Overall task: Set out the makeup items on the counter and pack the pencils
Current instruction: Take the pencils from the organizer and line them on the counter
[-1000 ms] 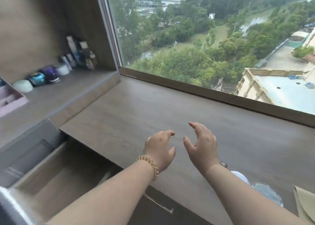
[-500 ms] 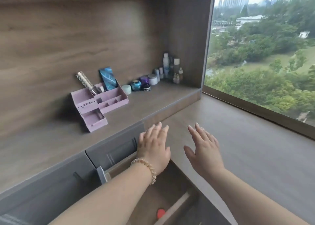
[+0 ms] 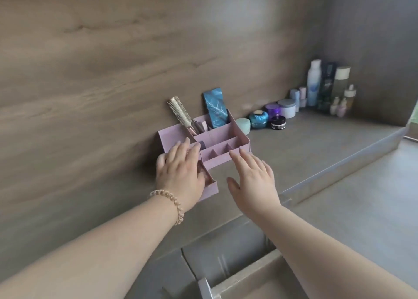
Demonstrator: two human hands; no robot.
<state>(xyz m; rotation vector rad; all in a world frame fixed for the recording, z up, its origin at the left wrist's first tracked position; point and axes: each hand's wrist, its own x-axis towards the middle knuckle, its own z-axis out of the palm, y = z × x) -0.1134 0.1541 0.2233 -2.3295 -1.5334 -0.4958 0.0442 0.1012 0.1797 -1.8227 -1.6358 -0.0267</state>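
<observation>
Lilac plastic organizer sits on the upper counter, back against the wood-grain wall, and both my hands are at it. Left hand, the one w/ the spiral hair tie on the wrist, lies flat over the organizer's left-front part, fingers straight and together, gripping nothing. Its thumb side is blurry. The organizer's little drawer sticks out just under that palm. Right hand is spread wide, fingertips right at the organizer's front edge; can't tell if they actually touch. Holding nothing either.

Back compartments hold a round hairbrush, tilted left, and a blue patterned box standing up. Btwn them are a few thin sticks, too blurry to say if they're pencils.

Just right of the organizer there's a mint jar, a blue jar, a small black jar, a purple jar and a grey-lidded jar. Bottles are bunched in the far corner. An open drawer sits btwn my forearms at the bottom.
</observation>
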